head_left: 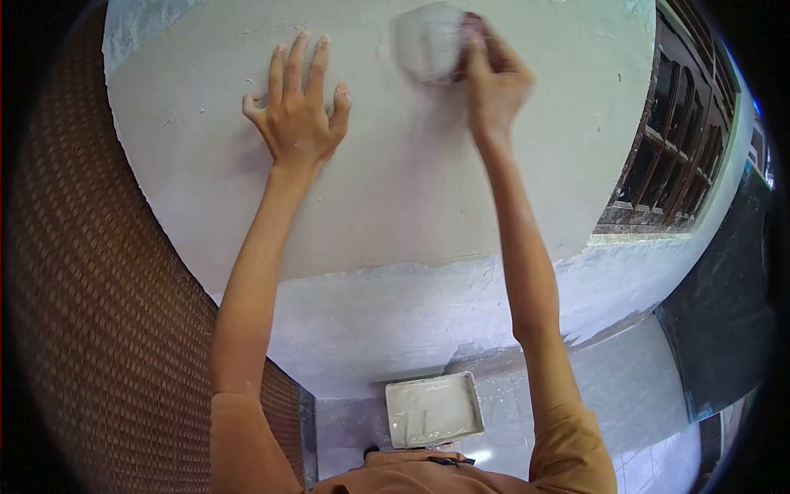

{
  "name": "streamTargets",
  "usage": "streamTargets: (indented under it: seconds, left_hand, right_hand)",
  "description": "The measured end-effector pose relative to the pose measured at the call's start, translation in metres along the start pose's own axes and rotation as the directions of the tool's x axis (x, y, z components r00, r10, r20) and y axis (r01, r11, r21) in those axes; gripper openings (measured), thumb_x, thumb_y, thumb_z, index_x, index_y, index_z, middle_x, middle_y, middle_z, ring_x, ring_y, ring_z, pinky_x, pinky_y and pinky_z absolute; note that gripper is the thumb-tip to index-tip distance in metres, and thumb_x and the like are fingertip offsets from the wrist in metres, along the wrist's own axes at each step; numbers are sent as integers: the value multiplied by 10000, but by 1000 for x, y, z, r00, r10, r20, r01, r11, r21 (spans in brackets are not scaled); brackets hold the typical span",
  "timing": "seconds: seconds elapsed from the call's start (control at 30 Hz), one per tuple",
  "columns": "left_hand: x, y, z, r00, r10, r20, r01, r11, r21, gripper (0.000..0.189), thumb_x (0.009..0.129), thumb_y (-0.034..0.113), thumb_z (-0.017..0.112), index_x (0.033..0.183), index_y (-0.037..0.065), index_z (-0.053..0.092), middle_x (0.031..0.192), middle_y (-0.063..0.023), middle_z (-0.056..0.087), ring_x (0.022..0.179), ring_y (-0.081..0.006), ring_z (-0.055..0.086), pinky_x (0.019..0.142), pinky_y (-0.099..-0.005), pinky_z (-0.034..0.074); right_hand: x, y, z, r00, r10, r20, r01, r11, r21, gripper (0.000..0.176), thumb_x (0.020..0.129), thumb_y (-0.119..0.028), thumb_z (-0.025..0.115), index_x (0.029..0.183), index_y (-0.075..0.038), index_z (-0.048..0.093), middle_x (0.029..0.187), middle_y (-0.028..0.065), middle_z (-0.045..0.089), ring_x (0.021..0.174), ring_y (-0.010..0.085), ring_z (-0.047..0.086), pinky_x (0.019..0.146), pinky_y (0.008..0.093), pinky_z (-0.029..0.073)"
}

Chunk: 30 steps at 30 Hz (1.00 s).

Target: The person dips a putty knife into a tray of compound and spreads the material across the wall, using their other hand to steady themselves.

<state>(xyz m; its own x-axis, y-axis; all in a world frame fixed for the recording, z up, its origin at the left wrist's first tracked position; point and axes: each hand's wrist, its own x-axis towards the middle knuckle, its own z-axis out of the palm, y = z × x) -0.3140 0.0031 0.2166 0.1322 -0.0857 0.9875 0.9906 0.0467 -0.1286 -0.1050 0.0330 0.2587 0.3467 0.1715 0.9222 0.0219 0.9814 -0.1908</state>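
My left hand [298, 123] lies against the pale wall [370, 189] with its fingers spread, holding nothing. White specks mark its fingertips. Higher up and to the right, my right hand [498, 86] is closed on a rounded white pad-like thing [428, 43] with a dark red edge on the hand's side. Motion blurs both the hand and the thing, so its exact kind does not show. It is held up at the wall surface.
A white-smeared paint tray [434, 412] stands on the tiled floor [613, 366] below me. Woven brown matting [107, 280] borders the wall at left. At right are a dark wooden window frame [671, 132] and a black board [720, 305].
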Motion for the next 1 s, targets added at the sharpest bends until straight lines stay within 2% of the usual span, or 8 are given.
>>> streamTargets:
  seconds: [0.07,0.17,0.27,0.33,0.47,0.57,0.73,1.0]
  left_hand:
    - [-1,1,1,1000,-6,-8,6,1000,-13,530,853,408,476,1357,243,481,1445,16,406,1314,-221,371,860,-538,276]
    - [-1,0,2,1000,-17,-23,16,999,-45,523,853,401,474,1351,242,488,1443,14,408,1311,-224,375,857,-539,276]
    - [1,-1,1,1000,-6,-16,5,999,-39,530,848,397,477,1354,241,484,1444,13,407,1314,-224,371,857,-540,275]
    - [0,1,1,1000,3,-1,-3,1000,-11,536,844,396,478,1357,240,481,1445,14,405,1317,-223,369,858,-541,274]
    - [0,0,1,1000,0,-25,-2,999,-47,536,838,384,490,1353,236,486,1440,17,412,1307,-213,379,855,-532,271]
    - [0,0,0,999,-14,-37,11,998,-67,530,839,377,491,1350,237,490,1438,17,415,1302,-211,384,859,-519,270]
    - [1,2,1,1000,-7,-20,6,999,-36,536,838,383,493,1356,243,486,1437,14,417,1308,-211,376,872,-505,264]
    - [0,-3,-1,1000,3,23,-1,998,-66,536,861,385,481,1380,253,453,1459,21,383,1324,-202,348,873,-506,260]
  right_hand:
    - [22,17,-31,969,-150,-195,126,983,-134,234,903,7,542,1106,84,629,904,134,687,750,152,659,605,264,548]
    - [24,-11,-45,915,-28,-403,71,993,94,261,883,-46,606,1118,60,644,873,118,694,751,145,650,618,270,520]
    - [0,-10,-18,994,44,-102,-35,996,87,249,880,-45,611,1099,66,649,878,121,697,774,156,654,642,274,524]
    - [-18,-6,-3,991,-129,19,130,991,-39,247,883,-52,613,1098,65,651,881,123,697,787,151,649,620,270,519]
    - [-1,1,-55,949,99,-300,-97,995,21,283,895,-52,601,1151,67,620,991,137,689,828,147,645,714,254,516]
    - [3,-10,-64,889,53,-455,-44,999,32,302,899,-46,593,1178,71,601,1036,154,677,842,159,649,770,254,514]
    - [-42,-12,-6,996,58,-69,-55,997,48,276,900,-39,584,1153,66,620,1007,132,688,845,163,657,776,255,518]
    - [-5,-10,-58,894,57,-444,2,991,131,296,886,-18,613,1169,70,603,996,131,679,853,170,654,617,295,554]
